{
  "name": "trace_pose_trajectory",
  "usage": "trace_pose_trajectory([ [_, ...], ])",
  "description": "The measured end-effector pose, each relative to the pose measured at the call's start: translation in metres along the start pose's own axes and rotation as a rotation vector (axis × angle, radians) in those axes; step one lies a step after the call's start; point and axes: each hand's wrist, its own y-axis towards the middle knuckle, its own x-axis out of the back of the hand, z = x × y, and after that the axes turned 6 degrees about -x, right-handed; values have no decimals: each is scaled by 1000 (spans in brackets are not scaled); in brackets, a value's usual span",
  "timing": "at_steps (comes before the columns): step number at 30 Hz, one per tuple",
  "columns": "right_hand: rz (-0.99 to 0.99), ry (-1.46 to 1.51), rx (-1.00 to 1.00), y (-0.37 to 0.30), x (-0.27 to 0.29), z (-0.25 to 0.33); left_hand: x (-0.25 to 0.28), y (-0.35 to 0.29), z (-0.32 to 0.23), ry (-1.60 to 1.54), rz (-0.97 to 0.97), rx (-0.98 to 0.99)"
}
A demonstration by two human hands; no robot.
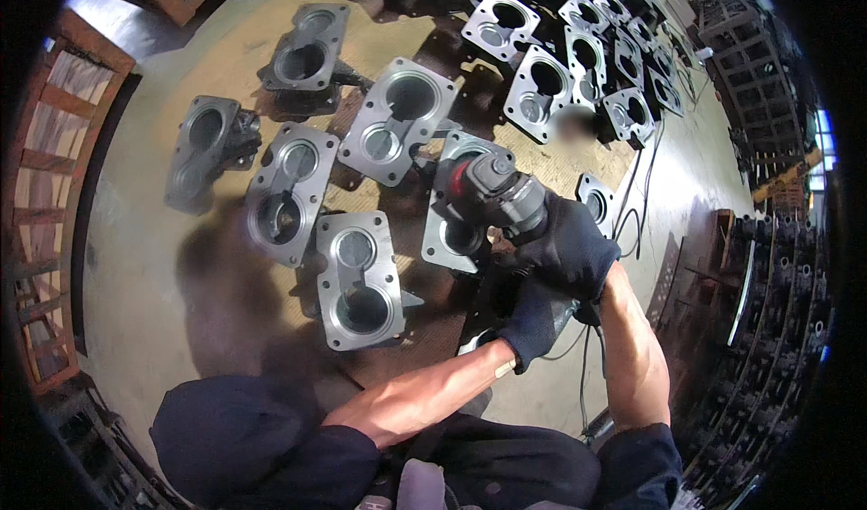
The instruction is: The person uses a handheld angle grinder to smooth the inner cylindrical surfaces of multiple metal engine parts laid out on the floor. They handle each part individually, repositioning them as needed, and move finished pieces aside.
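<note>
Both gloved hands are closed around a handheld power grinder [495, 194]: the right hand [571, 246] wraps the body near the head, fingers fully curled; the left hand [533, 316] clamps the rear of the tool, just behind and below. The grinder head sits over a grey metal housing casting [452, 230] lying flange-up on the floor [135, 266], near the middle of the working area. More castings spread toward the far edge of the floor in rows [560, 50], with four loose ones [361, 280] just left of the tool. A dark cable [585, 375] trails from the grinder past the right forearm. Risk noted: bare forearms are exposed near the head, and the casting appears unclamped, so a snag could shift it; the trailing cable could catch against neighbouring parts.
</note>
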Motion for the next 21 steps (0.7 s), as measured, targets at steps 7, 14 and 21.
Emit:
trace_pose_trajectory([
  [7,-76,-42,-54,21,16,3,-17,16,-71,339,-1,-128],
  [14,-41,-94,15,39,2,10,7,18,-92,663,94,-139],
  [21,-55,-117,38,49,9,21,6,31,-108,511,127,-11],
])
